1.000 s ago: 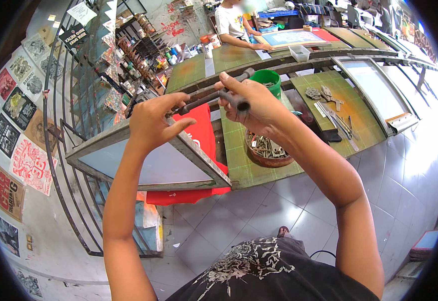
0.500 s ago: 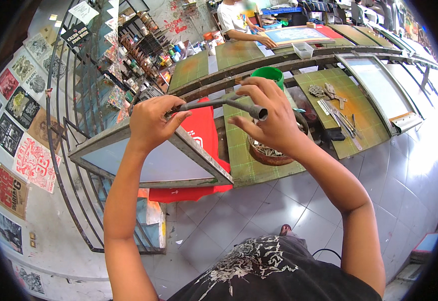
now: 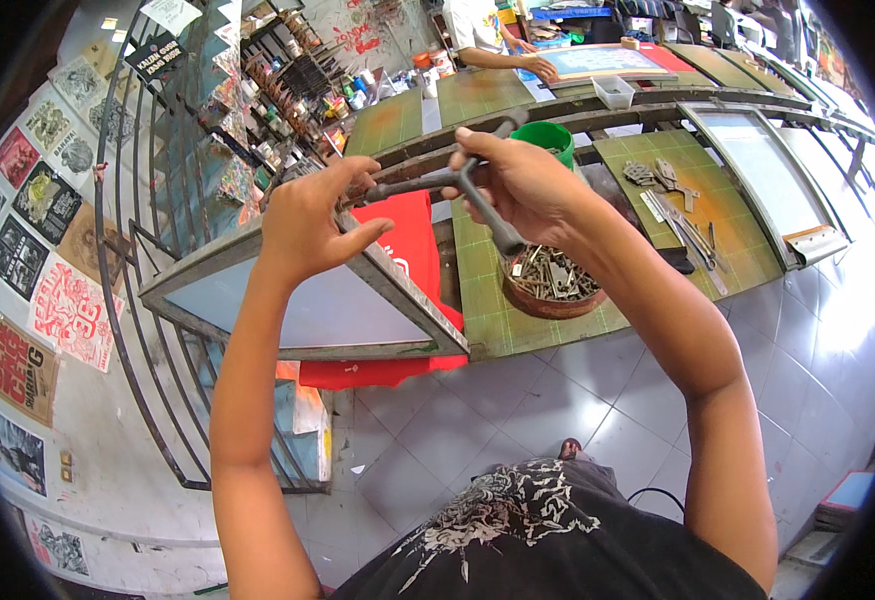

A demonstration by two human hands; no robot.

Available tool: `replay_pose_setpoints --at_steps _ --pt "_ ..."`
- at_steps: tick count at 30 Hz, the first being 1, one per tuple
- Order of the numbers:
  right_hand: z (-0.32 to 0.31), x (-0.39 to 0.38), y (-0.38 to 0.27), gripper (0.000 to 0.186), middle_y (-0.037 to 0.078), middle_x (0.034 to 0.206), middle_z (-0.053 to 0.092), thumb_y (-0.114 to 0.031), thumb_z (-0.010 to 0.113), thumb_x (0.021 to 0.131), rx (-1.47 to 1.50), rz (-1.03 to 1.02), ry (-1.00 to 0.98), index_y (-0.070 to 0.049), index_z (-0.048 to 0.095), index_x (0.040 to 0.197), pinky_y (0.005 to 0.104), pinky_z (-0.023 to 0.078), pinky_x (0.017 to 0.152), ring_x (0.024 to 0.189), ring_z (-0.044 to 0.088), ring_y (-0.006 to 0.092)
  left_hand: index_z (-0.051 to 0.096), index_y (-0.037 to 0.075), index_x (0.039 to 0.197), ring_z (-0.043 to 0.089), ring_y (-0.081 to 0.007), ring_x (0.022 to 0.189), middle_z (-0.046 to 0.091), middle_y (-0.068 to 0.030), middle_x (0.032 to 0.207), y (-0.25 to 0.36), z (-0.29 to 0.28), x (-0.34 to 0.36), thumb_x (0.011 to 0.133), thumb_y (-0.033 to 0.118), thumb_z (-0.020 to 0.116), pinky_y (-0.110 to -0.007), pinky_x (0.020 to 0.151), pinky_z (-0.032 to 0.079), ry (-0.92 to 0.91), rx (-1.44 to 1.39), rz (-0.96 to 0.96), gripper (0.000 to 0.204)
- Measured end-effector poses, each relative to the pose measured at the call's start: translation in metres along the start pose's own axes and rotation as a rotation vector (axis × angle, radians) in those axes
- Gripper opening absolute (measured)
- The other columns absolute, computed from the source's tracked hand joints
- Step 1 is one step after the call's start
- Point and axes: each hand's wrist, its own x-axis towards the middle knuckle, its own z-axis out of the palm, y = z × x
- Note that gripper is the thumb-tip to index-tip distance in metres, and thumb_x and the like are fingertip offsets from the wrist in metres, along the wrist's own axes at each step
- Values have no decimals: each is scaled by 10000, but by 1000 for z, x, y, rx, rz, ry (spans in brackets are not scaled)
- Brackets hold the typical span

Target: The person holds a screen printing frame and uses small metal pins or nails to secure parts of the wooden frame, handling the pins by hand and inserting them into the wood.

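A dark grey three-way socket wrench (image 3: 469,182) is in front of me, one arm pointing left to the upper corner of a screen-printing frame (image 3: 397,290). My right hand (image 3: 527,185) grips it near the hub, thumb on top. Around the wrench's left end, my left hand (image 3: 302,220) has its thumb and forefinger spread; its other fingers are partly hidden. The frame stands tilted, its pale mesh facing me, with a red shirt (image 3: 407,235) behind and below it. What the socket sits on is hidden by my left hand.
Right of the frame, a round tub of metal bolts (image 3: 552,280) stands on a green board, near a green bucket (image 3: 547,140). Further right lie wrenches (image 3: 692,240) and another screen frame (image 3: 757,180). A metal railing (image 3: 157,330) runs left. A person (image 3: 477,40) works at a far table.
The wrench has turned, its arms now angled differently. My right hand has closed around the hub from an open, spread pose, and my left thumb and forefinger have moved apart.
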Motion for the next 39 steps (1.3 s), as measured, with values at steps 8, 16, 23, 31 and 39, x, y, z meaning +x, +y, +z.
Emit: replay_pose_setpoints --at_steps 8,16,23,31,39 --pt "-86 -27 9 351 39 751 606 -389 522 984 -427 -273 399 -72 610 862 264 482 559 643 574 105 542 86 956 646 -234 638 668 -57 807 -7 5 -3 745 183 700 -342 586 492 -6 12 -52 281" --pt "-222 28 141 333 47 654 581 -321 573 957 -821 94 523 7 602 912 309 419 472 516 537 143 555 53 926 629 -267 708 651 -91 831 -8 1 -5 747 156 693 -339 667 486 -79 3 -135 249" --pt "-290 46 201 489 238 909 681 -442 622 884 -1409 196 641 24 640 1031 462 523 767 847 681 372 515 94 1038 639 -257 709 680 -56 905 -6 6 6 753 256 677 -348 620 496 35 -53 50 366" --pt "-28 10 62 306 136 1034 687 -148 736 814 -1002 -756 85 -41 658 1090 346 533 767 887 683 260 426 33 1265 619 -239 919 601 -156 1159 -16 -4 -4 833 253 429 -365 846 477 -69 -442 -135 485" --pt "37 34 56 183 104 936 677 -95 701 819 -1063 -1048 122 -68 654 994 366 532 687 808 669 282 375 21 1301 612 -254 959 583 -167 1188 -18 -5 3 864 287 348 -391 916 446 -100 -581 -167 512"
